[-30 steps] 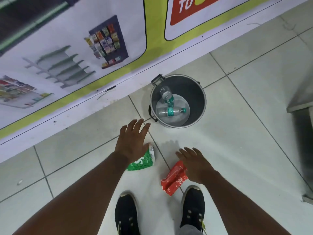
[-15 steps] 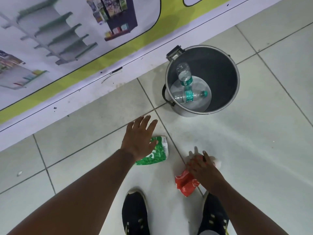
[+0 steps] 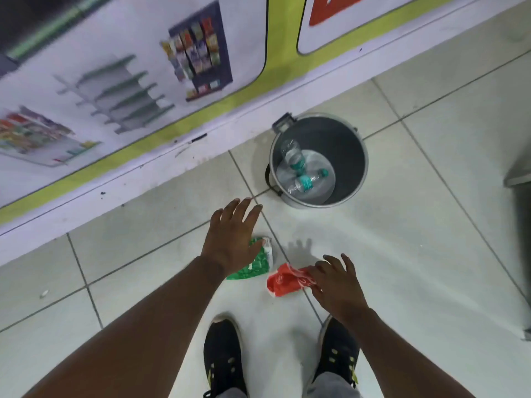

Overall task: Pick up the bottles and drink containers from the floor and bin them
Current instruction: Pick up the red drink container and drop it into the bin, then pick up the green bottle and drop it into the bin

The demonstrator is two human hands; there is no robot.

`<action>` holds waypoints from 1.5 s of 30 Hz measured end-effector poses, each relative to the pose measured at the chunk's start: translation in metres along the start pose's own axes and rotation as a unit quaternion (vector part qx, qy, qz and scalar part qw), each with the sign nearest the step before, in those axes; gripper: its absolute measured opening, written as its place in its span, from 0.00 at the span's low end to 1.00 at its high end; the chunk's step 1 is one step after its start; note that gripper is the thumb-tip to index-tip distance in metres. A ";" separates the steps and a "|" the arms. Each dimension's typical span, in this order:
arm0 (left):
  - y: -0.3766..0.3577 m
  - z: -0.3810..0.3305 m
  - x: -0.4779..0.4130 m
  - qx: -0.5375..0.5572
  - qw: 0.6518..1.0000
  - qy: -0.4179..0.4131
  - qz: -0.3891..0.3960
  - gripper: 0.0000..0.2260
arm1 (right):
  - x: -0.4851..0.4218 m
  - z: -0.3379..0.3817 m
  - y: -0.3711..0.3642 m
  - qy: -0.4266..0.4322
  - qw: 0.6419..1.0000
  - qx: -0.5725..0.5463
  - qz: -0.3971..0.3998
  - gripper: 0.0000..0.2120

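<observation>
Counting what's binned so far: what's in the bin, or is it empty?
Not empty: two clear bottles with teal labels lie at the bottom of the grey bin.

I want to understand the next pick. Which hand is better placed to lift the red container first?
The right hand, probably. Its fingers already touch the red container, while the left hand is spread open above the green container.
</observation>
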State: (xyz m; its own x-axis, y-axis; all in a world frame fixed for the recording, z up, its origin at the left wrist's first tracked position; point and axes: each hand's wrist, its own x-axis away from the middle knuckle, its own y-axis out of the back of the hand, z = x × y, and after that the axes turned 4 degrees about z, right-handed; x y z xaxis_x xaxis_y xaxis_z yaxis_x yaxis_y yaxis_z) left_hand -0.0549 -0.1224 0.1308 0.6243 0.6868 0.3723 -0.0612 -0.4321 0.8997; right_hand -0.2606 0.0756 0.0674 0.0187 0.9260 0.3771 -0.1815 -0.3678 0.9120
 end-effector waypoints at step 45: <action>-0.072 0.087 0.014 0.026 0.994 0.087 0.054 0.33 | -0.128 0.107 -0.029 0.095 0.982 0.012 0.160 0.39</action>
State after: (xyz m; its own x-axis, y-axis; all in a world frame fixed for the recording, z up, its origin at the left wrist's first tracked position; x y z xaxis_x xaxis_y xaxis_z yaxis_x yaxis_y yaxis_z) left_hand 0.0259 -0.1321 0.0517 0.4710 0.7244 0.5035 -0.0777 -0.5345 0.8416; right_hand -0.1524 -0.0419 0.0103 -0.2203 0.7609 0.6103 -0.1254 -0.6426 0.7559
